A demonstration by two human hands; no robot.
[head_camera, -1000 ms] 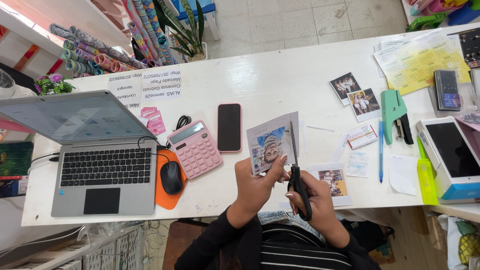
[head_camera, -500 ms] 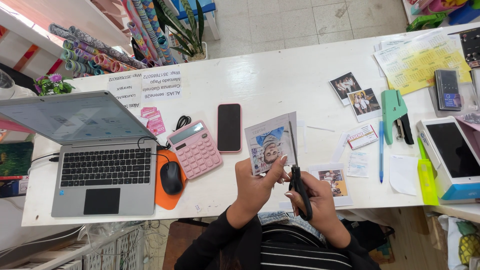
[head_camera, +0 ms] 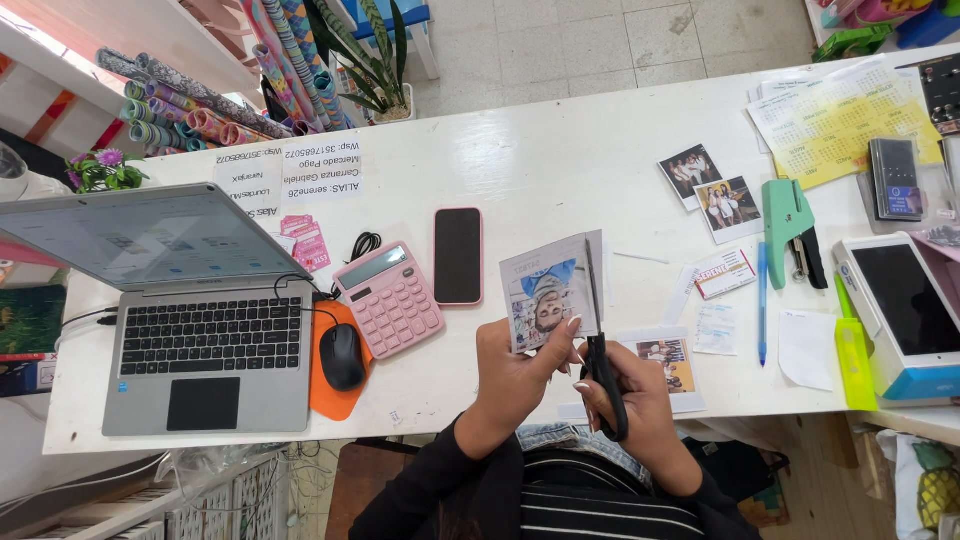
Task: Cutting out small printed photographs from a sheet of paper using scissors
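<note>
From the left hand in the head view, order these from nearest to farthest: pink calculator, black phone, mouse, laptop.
From the left hand:
1. Black phone, up-left.
2. Pink calculator, left; close to the phone's distance.
3. Mouse, farther left.
4. Laptop, far left.

I look down on a white table under bright, even light. Beyond it lies a pale tiled floor, with white shelves at left.

Head cam, looks steeply down, white desk w/ clutter, close.
</note>
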